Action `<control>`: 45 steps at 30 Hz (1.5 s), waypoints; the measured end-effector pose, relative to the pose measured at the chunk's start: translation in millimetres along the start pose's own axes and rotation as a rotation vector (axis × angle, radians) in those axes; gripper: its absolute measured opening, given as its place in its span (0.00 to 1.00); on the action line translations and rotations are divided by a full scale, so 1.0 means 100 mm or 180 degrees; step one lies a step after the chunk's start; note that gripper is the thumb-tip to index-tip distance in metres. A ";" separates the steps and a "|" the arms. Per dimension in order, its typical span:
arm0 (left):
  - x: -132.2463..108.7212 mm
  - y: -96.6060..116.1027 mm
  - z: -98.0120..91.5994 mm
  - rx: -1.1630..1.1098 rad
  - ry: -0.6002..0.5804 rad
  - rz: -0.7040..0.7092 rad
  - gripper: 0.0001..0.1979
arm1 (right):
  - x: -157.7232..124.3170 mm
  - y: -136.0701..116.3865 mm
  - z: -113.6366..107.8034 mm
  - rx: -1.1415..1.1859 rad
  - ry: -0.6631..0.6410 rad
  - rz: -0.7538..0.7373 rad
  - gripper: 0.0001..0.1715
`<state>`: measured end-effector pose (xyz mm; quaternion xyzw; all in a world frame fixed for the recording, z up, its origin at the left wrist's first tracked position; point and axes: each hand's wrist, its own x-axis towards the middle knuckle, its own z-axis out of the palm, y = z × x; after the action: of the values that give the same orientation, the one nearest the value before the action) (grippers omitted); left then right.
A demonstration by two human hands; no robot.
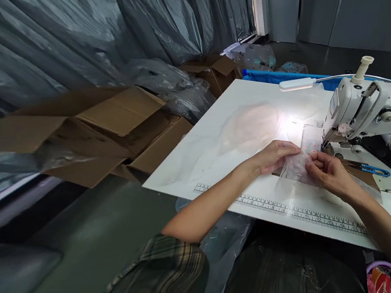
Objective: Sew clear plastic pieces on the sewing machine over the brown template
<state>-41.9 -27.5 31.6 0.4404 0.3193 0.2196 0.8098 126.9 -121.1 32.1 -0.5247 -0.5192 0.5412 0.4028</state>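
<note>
Between my hands, a thin see-through piece of sheer fabric (297, 166) lies over the bed of a white sewing machine (389, 106), just in front of its needle area. My left hand (277, 154) pinches the fabric's left side, thumb and fingers together. On the right side, my right hand (327, 170) has its fingers curled and closed on the same fabric near the presser foot. A bright lamp glare falls on the table just beyond my hands. The needle tip is too small to make out.
A white table (198, 161) carries a printed ruler scale (294, 210) along its front edge. Blue thread snips (375, 170) lie right of my right hand. Open cardboard boxes (103, 126) and plastic bags (187, 93) stand left of the table. A blue cloth (281, 76) hangs behind it.
</note>
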 end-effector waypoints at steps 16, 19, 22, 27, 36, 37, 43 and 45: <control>0.00 0.00 -0.06 -0.0374 0.0169 0.0192 0.09 | 0.08 0.01 0.05 -0.0076 0.0109 -0.0229 0.22; -0.01 0.00 -0.07 -0.0190 0.0106 0.0170 0.11 | 0.07 0.01 0.05 -0.0109 0.0093 -0.0245 0.21; 0.00 -0.02 -0.09 0.0097 0.0160 0.0173 0.11 | 0.03 0.02 0.02 -0.0299 -0.0033 -0.0275 0.20; 0.00 -0.01 -0.14 0.0530 0.0359 0.0300 0.13 | -0.18 0.04 -0.17 -0.1103 0.0211 -0.0567 0.20; -0.16 0.09 -0.23 0.1198 0.0410 0.0291 0.17 | -0.98 0.27 -0.62 -0.2868 0.1521 -0.1478 0.12; -0.18 0.09 -0.24 0.1328 0.0420 0.0265 0.18 | -1.04 0.31 -0.64 -0.3012 0.1574 -0.1521 0.12; -0.21 0.09 -0.30 0.1933 0.0365 0.0367 0.25 | -1.18 0.51 -0.68 -0.3579 0.1605 -0.1677 0.12; -0.21 0.09 -0.26 0.1812 0.0137 0.0325 0.26 | -1.17 0.57 -0.76 -0.3833 0.1542 -0.1693 0.13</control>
<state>-75.3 -21.4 35.1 0.6607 0.3627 0.1710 0.6346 222.4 -233.4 0.7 -0.6175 -0.7351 -0.0896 0.2652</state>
